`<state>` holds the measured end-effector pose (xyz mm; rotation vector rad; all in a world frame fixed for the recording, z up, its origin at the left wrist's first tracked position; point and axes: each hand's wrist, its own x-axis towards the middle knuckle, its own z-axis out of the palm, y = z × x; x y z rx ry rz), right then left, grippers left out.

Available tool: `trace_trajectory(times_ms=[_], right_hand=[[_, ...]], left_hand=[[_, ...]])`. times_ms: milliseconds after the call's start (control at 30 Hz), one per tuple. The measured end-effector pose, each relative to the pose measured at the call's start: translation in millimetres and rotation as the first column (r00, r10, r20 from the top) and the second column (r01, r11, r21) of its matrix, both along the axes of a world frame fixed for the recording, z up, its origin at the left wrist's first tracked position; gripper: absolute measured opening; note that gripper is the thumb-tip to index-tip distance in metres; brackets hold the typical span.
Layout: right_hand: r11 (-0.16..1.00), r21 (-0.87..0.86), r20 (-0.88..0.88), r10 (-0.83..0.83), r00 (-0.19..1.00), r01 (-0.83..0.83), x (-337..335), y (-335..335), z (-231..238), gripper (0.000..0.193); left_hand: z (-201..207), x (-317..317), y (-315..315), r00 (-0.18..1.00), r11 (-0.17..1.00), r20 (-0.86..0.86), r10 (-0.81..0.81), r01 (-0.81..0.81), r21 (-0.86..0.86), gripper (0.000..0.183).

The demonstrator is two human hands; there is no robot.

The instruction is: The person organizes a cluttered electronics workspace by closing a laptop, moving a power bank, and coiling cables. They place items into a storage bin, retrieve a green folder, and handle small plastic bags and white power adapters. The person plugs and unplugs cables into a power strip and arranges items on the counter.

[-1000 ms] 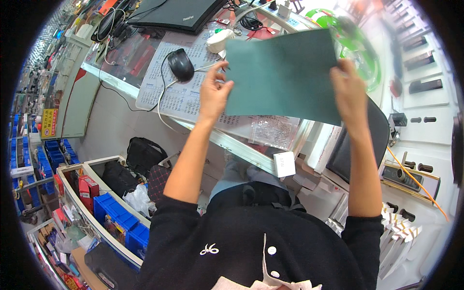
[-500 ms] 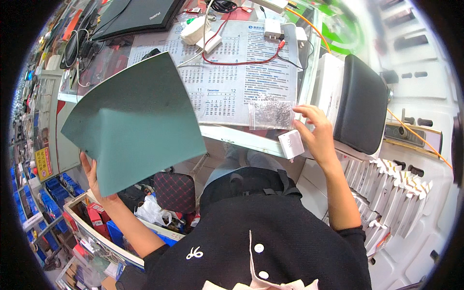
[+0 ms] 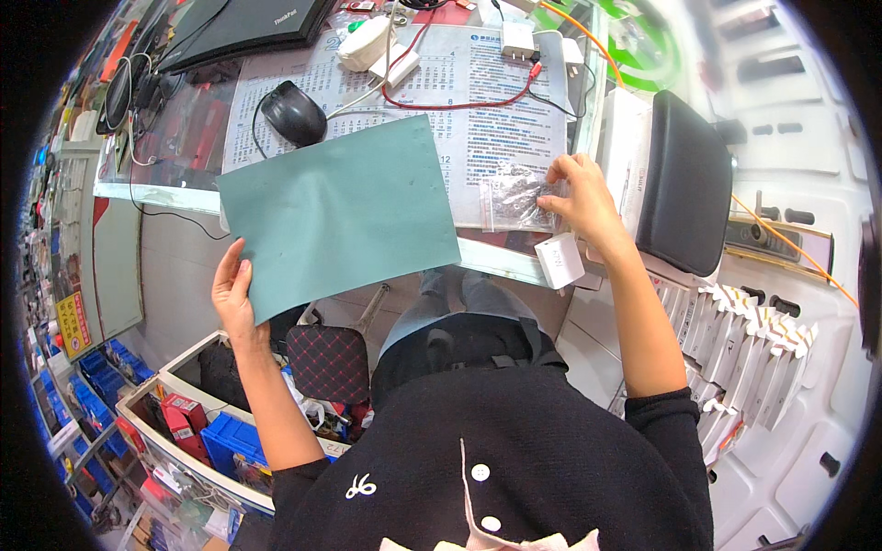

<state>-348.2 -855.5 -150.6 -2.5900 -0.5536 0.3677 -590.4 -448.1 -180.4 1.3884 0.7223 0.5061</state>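
A green flat mat (image 3: pixel 340 216) is held at its lower left corner by my left hand (image 3: pixel 237 289), thumb on top and fingers beneath. It lies level above the front edge of the desk, over part of the calendar sheet. At the mat's right, a small clear zip bag (image 3: pixel 517 199) of tiny dark pieces rests on the desk. My right hand (image 3: pixel 588 202) has its thumb and curled fingers closed at the bag's right side. Close below that hand, a white charger block (image 3: pixel 559 261) sits at the desk edge.
A black mouse (image 3: pixel 294 114) lies beyond the mat, and a black laptop (image 3: pixel 243 35) is at the far left. Red and white cables (image 3: pixel 459 106) cross the calendar sheet (image 3: pixel 505 138). Right of the desk stands a black padded seat (image 3: pixel 687 184); a patterned stool (image 3: pixel 328 363) is below.
My left hand has brought the green mat rightward and tilted it flatter, uncovering the mouse. My right hand has moved slightly up and left onto the zip bag.
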Motion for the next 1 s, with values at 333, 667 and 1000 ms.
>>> trace_trajectory(times_ms=[333,667,1000], right_hand=[[0.98,0.14,-0.003,-0.143,0.99,0.142,-2.6,-4.7,-9.2,0.03],[0.969,0.061,0.207,0.223,0.953,-0.24,8.5,51.1,-11.0,0.029],[0.944,0.257,-0.065,0.228,0.971,-0.205,33.9,50.3,-21.3,0.022]], left_hand=[[32.2,85.3,-12.0,0.971,0.714,-0.165,-0.173,0.239,0.658,0.024],[59.2,139.0,7.0,0.91,0.388,-0.407,-0.086,0.407,0.827,0.028],[11.7,149.8,-206.8,0.869,0.342,-0.364,-0.334,0.472,0.813,0.031]])
